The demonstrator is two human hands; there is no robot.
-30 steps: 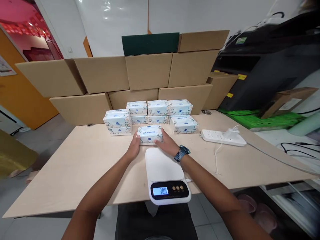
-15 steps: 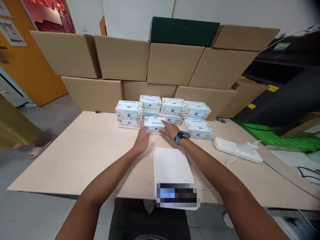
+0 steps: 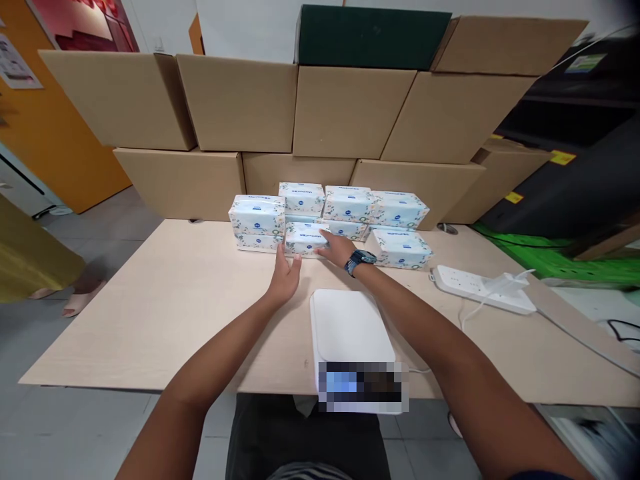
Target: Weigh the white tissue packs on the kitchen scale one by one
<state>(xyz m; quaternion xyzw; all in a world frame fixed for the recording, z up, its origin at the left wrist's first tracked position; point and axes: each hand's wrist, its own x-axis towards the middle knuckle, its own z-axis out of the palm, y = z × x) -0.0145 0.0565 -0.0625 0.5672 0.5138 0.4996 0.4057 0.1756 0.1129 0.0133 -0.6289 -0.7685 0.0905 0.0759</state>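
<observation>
A white tissue pack with blue print (image 3: 306, 237) lies on the pale wooden table (image 3: 165, 307), pushed up against the other packs. My left hand (image 3: 284, 276) rests flat at its near left corner, fingers stretched out. My right hand (image 3: 336, 248), a dark watch on its wrist, lies with spread fingers against the pack's right end. A stack of the same packs (image 3: 350, 203) stands just behind. A white kitchen scale (image 3: 350, 327) sits below my hands with nothing on its platform.
Brown cardboard boxes (image 3: 345, 113) form a wall at the back of the table, with a dark green box (image 3: 370, 37) on top. A white power strip with cable (image 3: 483, 288) lies at right. Someone's foot in a sandal (image 3: 75, 303) shows on the floor at left.
The tissue pack has been slid away from the scale and up against the stack. Both hands followed it forward and now rest looser on it. The camera view shifted left and closer.
</observation>
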